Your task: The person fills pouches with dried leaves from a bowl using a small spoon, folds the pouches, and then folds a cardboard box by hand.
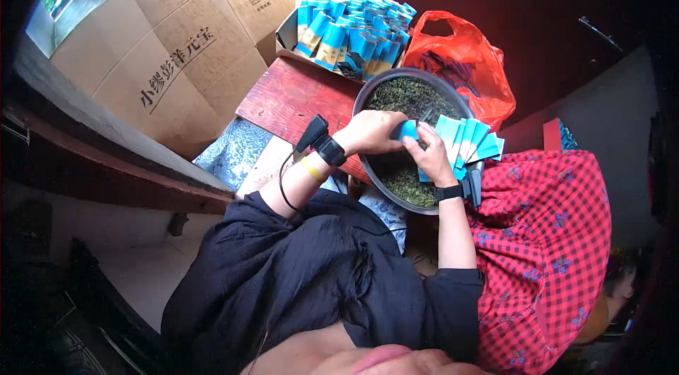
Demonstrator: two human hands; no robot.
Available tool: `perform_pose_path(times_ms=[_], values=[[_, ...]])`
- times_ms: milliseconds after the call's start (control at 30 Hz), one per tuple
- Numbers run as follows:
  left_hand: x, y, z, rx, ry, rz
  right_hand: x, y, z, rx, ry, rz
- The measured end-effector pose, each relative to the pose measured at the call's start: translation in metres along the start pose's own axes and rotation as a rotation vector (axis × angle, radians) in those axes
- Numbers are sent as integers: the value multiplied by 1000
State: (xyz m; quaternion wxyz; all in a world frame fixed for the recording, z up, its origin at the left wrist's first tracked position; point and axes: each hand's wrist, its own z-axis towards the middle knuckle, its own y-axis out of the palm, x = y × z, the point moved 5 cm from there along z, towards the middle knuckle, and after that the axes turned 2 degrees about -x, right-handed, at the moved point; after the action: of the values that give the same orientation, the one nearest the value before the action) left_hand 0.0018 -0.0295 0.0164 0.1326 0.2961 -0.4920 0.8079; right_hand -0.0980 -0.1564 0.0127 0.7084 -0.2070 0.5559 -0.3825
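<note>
Over a round metal basin (362, 95) of dried green leaves (410, 92), my two hands meet at a small blue packet (408, 130). My left hand (371, 133) comes from the left, its fingers closed on the packet's near side. Thumb and fingers of my right hand (433, 154) pinch the packet's other side. Fanned blue-and-white packets (463, 140) lie by my right hand, across the basin's right rim; whether that hand also touches them I cannot tell. The packet's opening is too small to make out.
Behind the basin, a carton (286, 32) is heaped with blue packets (353, 25). A red plastic bag (467, 49) with dark contents stands beside it. A red wooden board (297, 95) lies left of the basin. Large cardboard (170, 42) leans at left; red checked cloth (544, 247) is at right.
</note>
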Motion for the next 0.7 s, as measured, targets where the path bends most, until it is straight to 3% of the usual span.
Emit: perform_pose_path(times_ms=[233,467,533,700], values=[[-5,-3,4,5,-20,-76,-15,-4,0,41,31,30],[-12,-4,7,-50,-58,-249,-15,-9,-2,177,-106,-41],[-13,-4,8,-39,-56,-303,-11,-8,-3,175,41,125],[-8,-6,5,-75,-78,-285,-16,-8,-5,158,-41,105]])
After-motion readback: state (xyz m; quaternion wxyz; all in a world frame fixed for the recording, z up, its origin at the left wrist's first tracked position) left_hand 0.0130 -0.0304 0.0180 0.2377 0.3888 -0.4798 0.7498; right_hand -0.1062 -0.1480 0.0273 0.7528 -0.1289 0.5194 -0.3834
